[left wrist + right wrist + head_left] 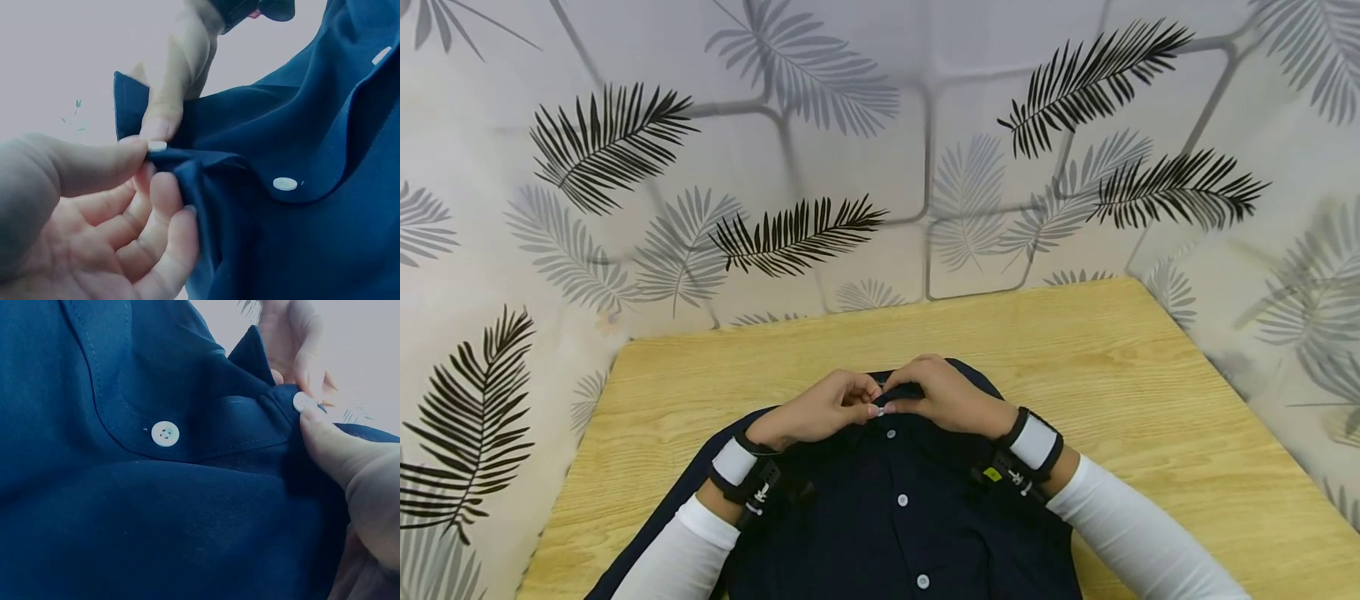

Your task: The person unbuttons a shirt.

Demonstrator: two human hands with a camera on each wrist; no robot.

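A dark navy button-up shirt (842, 517) lies front up, its collar end away from me. At the neck, my left hand (820, 408) pinches the collar band between thumb and fingers, right at a white button (157, 146). From the other side my right hand (947, 396) pinches the same band, its thumb (331, 440) against the button's edge. Both thumbs nearly meet there. In the right wrist view a collar point (251, 356) stands up behind the fingers. Below the collar, another white button (165, 434) shows on the front placket. The band's underside is hidden by fingers and folds.
The shirt lies on a light wood-grain table (1150, 400), whose far edge meets a leaf-patterned backdrop (865, 167). One dark sleeve (662, 508) stretches toward the near left. More white buttons (922, 582) run down the placket. Each wrist wears a strapped camera.
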